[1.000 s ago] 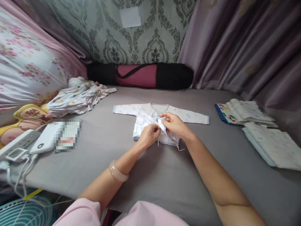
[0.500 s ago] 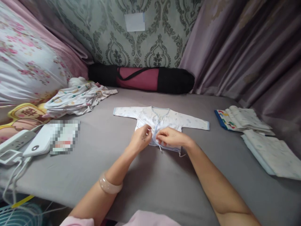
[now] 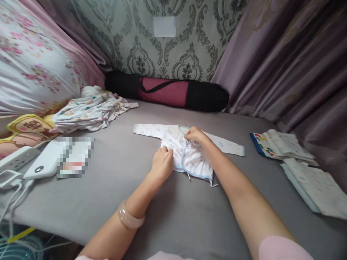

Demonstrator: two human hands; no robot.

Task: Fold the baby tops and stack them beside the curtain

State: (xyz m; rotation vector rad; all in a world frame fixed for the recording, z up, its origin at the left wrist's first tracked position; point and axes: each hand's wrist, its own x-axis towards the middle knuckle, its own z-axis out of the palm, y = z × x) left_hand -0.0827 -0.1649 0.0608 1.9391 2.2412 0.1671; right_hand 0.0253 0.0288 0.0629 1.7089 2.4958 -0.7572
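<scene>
On one white baby shirt (image 3: 177,144) rest two hands (image 3: 180,149).

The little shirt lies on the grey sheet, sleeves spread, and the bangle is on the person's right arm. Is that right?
Not quite: the head view shows the bangle on the left arm. The little shirt does lie on the grey sheet, sleeves spread.
</scene>
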